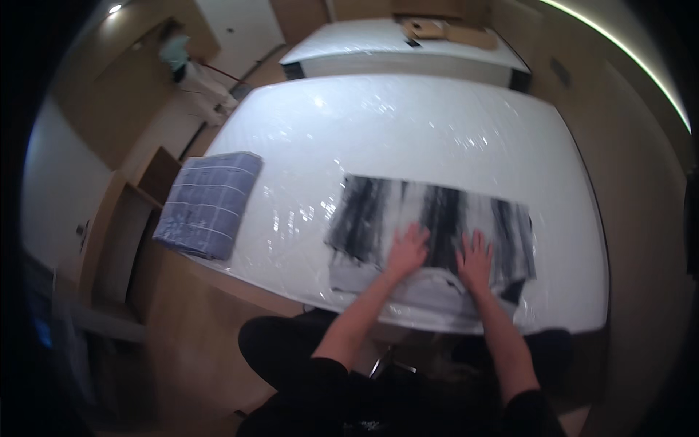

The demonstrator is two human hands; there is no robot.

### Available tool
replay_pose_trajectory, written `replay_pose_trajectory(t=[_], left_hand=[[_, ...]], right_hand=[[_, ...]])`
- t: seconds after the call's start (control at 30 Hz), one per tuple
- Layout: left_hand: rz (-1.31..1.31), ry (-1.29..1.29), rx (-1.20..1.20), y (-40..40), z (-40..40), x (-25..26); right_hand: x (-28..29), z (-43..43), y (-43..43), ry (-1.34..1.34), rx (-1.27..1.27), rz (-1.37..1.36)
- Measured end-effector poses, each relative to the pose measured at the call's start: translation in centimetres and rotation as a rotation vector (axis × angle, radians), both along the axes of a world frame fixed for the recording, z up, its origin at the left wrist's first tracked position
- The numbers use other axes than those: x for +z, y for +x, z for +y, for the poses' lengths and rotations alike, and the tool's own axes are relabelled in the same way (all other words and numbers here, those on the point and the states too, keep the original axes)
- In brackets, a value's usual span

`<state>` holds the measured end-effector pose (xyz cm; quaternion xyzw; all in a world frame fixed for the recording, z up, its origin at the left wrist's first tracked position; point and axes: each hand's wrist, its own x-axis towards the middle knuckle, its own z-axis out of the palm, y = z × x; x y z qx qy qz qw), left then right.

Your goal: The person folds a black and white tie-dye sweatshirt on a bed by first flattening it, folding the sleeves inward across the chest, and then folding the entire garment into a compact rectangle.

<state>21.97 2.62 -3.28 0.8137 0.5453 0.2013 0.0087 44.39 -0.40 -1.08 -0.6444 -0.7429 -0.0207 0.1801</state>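
A folded cloth with black, grey and white stripes (445, 207) lies on a plastic-covered white mattress (382, 120), close to its near edge. My left hand (407, 252) rests on the cloth's near half with its fingers spread. To its right, my right hand (474, 261) lies palm down on the same cloth, fingers pointing away from me. Plain light-grey layers (360, 279) show below the striped top along the near side. Neither hand grips a fold that I can see. A folded blue-grey checked cloth (213, 202) sits at the mattress's left edge.
Behind stands a second wrapped mattress (349, 41) with flat cardboard pieces (469, 37) on it. A person (185, 65) is at the far left, near a long-handled red tool (218, 72). Open wooden furniture (117, 240) stands left of the bed. A wall (628, 180) runs along the right.
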Motion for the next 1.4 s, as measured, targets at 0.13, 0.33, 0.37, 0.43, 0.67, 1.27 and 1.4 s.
replay_pose_trajectory(t=[0.13,0.33,0.37,0.43,0.67,1.27,1.4], left_hand=[[0.072,0.014,0.127,-4.8,0.7,-0.5],[0.121,0.091,0.139,-5.2,1.5,1.2],[0.153,0.097,0.171,-4.9,1.6,1.3],[0.184,0.068,0.193,-5.2,1.9,1.6],[0.247,-0.009,0.107,-7.5,6.3,2.2],[0.303,-0.409,-0.057,-11.5,18.8,7.0],[0.429,-0.732,-0.125,-13.6,21.3,11.2]], right_hand=[[-0.2,0.1,5.3,0.058,-0.183,-0.118],[-0.8,-0.2,11.3,0.017,-0.298,0.003],[-1.0,0.0,11.3,0.011,-0.304,0.001],[-0.9,0.6,10.7,-0.017,-0.32,-0.002],[-0.6,4.7,9.8,0.049,-0.184,-0.082],[0.1,15.7,13.3,-0.087,0.157,-0.234],[6.9,18.7,13.6,-0.54,0.207,-0.032]])
